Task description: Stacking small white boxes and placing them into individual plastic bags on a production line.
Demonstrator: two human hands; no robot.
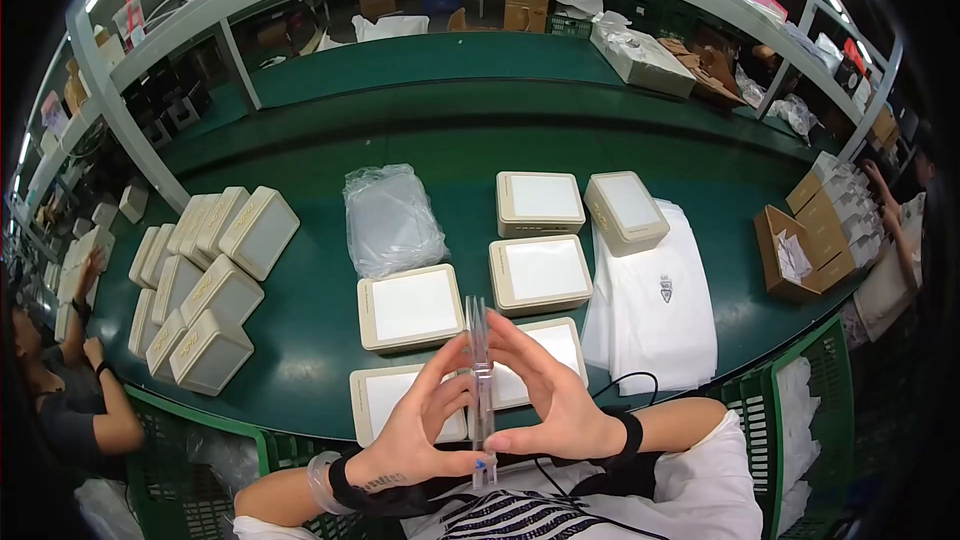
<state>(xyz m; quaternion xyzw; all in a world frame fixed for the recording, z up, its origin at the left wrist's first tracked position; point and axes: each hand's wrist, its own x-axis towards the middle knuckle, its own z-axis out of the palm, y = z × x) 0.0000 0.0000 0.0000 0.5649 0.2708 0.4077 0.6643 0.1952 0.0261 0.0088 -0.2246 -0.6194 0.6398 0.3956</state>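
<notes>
Between my hands a clear plastic piece (481,390) stands upright, seen nearly edge-on; it looks like thin stacked trays or covers, but the exact kind is unclear. My left hand (420,428) grips its left side, thumb low and fingertips near the top. On the opposite side my right hand (560,395) holds it the same way. Beneath and beyond the hands lie several cream boxes with white top panels, among them a front-left box (385,390), a box behind it (410,307) and a partly covered box by my right hand (555,340).
A clear bag of plastic pieces (393,220) lies on the green table (310,330). White printed bags (660,310) rest at right, with a cream box (627,212) on them. More cream boxes (258,232) stand left. Green crates (815,420) flank me; co-workers (70,390) are at both sides.
</notes>
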